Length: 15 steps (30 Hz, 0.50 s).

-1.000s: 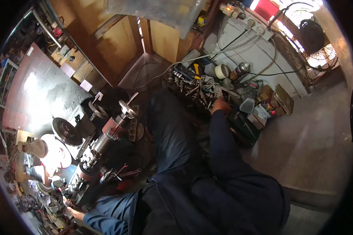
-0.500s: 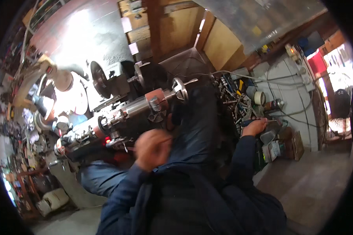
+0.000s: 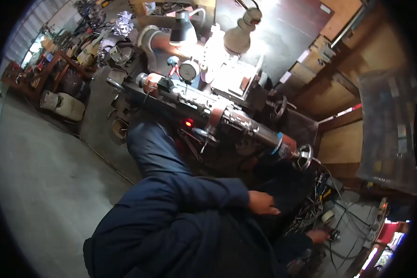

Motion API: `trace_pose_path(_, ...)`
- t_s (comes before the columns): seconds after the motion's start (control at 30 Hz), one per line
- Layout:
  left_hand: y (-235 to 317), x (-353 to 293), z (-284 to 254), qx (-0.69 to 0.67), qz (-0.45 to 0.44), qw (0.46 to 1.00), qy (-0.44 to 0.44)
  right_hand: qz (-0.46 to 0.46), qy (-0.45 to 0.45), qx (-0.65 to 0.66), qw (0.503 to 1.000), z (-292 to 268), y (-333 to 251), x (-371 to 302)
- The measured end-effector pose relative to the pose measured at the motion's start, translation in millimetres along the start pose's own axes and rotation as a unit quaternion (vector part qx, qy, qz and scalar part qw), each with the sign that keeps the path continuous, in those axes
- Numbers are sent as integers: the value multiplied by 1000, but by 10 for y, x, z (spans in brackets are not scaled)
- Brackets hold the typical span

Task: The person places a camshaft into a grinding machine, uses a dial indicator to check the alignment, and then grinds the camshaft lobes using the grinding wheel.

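My left hand [image 3: 262, 203] is in front of my body above my dark trousers, its fingers curled inward; whatever they may hold is hidden. My right hand [image 3: 318, 236] reaches low on the right beside a heap of metal hand tools [image 3: 306, 217]. Its fingers look closed and slightly blurred, and what is in them cannot be made out. Ahead of me a lathe-like machine [image 3: 234, 118] runs from upper left to lower right, with a bright handwheel [image 3: 303, 157] at its right end. A round dial gauge [image 3: 188, 71] stands over its left part. Neither hand touches the machine.
A dark-shaded lamp [image 3: 183, 30] lights the machine, and a small red light [image 3: 189, 123] glows below. A roll of tape [image 3: 328, 217] and cables [image 3: 350, 217] lie at the right. A pale canister [image 3: 62, 105] stands on the floor at left. A clear plastic sheet [image 3: 387, 134] hangs at right.
The view has swung left, so the machine and tools appear farther right. My left hand has moved toward my right side. A dark-handled tool seen in my right hand earlier is not discernible now.
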State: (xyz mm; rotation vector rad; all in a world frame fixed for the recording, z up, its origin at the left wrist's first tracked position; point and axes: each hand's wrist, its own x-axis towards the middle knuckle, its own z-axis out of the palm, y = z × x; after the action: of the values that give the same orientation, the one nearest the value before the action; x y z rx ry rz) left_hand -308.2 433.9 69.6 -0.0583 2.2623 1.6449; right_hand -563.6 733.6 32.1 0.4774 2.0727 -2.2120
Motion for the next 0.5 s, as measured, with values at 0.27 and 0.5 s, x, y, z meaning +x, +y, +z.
trace_pose_path(0.27, -892, -1121, -459, -295, 26, 931, 212, -8, 167, -753, 636, -1012, 806, 1052)
trace_pose_path(0.5, -1066, -1712, -910, -156, 175, 625, 745, -386, -214, -271, 856, 1642, -34, -372)
